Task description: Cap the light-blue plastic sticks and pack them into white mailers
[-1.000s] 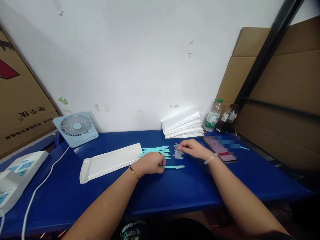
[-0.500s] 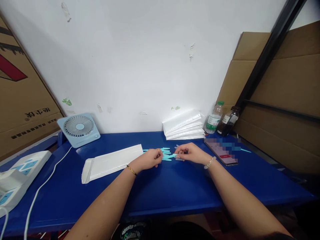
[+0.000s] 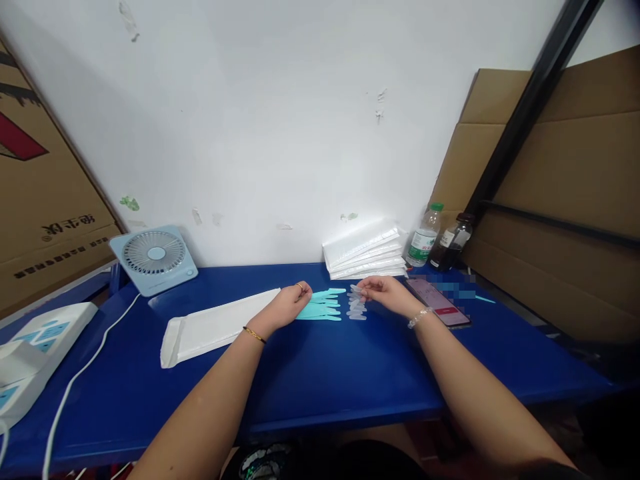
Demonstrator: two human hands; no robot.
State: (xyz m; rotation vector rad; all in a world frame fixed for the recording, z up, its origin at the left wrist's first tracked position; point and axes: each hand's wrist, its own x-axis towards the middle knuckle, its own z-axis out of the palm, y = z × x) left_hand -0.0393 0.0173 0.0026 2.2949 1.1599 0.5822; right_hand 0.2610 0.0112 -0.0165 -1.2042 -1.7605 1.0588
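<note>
On the surface [image 3: 350, 380] I see, left to right: fan [image 3: 155, 255], envelope [image 3: 215, 325], sticks [image 3: 323, 312], caps [image 3: 357, 308], phone [image 3: 433, 299]; bottles [image 3: 423, 245] stand beyond the phone's far end.

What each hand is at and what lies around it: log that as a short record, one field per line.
Left hand: at the left ends of the teal sticks; its grip is hidden
Right hand: fingertips at the far end of the column of clear pieces; firm grip unclear
Left side: white sleeve, lying flat; fan beyond it
Back: fanned white envelopes by the wall
Right side: phone, partly pixelated; green-capped bottle beside dark bottle
Surface: blue table
</note>
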